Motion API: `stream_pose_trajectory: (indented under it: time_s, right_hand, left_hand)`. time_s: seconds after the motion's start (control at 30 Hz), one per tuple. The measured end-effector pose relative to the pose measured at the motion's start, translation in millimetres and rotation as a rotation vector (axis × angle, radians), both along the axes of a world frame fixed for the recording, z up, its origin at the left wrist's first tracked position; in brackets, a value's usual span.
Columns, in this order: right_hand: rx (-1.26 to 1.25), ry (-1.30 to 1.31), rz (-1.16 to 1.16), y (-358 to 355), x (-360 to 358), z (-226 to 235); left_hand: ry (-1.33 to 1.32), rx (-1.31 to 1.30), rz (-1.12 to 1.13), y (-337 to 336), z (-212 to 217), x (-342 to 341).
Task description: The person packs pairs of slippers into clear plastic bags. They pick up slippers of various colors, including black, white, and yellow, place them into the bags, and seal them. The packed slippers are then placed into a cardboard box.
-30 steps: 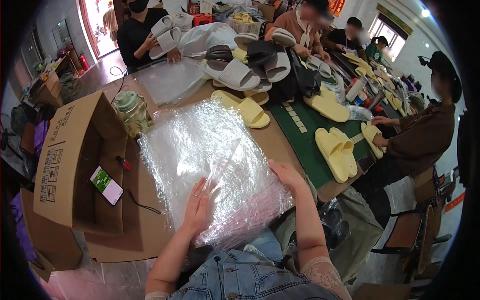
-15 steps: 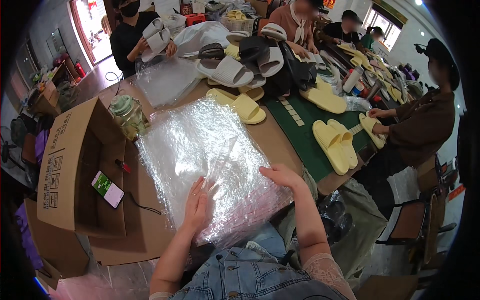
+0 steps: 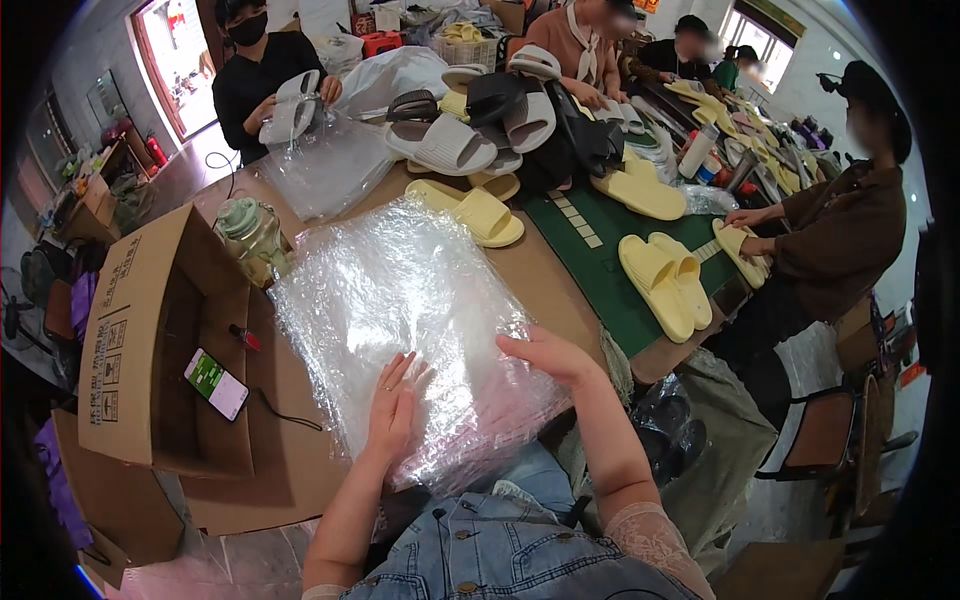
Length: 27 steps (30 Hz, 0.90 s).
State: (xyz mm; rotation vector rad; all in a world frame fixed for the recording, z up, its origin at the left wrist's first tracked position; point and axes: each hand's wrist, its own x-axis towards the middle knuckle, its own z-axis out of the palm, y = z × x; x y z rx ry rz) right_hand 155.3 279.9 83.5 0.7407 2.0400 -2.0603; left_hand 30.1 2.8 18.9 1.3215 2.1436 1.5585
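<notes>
A thick stack of clear plastic bags (image 3: 400, 300) lies on the brown table in front of me, its near edge hanging over the table edge. My left hand (image 3: 393, 405) rests flat on the stack's near part, fingers spread. Curled at the stack's near right edge, my right hand (image 3: 545, 352) has its fingers on the top sheet. A pair of yellow slippers (image 3: 480, 208) lies just beyond the stack.
An open cardboard box (image 3: 150, 340) stands to my left with a phone (image 3: 216, 383) and cable on its flap. A green-lidded jar (image 3: 252, 236) sits beside the bags. More yellow slippers (image 3: 665, 275) lie on a green mat at right. Several people work around the table.
My right hand has slid left along the stack's near edge. The left hand stays flat on the plastic.
</notes>
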Motion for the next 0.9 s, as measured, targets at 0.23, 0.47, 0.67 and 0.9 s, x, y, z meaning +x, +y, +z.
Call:
stream_pose_trajectory:
  time_s: [0.23,0.47,0.67,0.9]
  right_hand:
    - [-0.507,0.133,-0.164,-33.6,-32.2,17.6]
    - [-0.778,0.366,-0.155,-42.9,-31.6,-2.1]
    - [-0.219,0.422,-0.411,3.8,1.8,-5.8]
    - [0.281,0.161,-0.369,15.5,35.8,-65.8]
  left_hand:
    - [0.084,-0.136,-0.144,-3.5,20.3,5.4]
    - [-0.09,-0.156,0.139,5.4,4.9,30.8]
    - [-0.643,-0.068,0.285,-6.5,-18.5,26.5]
    - [-0.943,0.158,0.404,-12.6,-14.1,23.7]
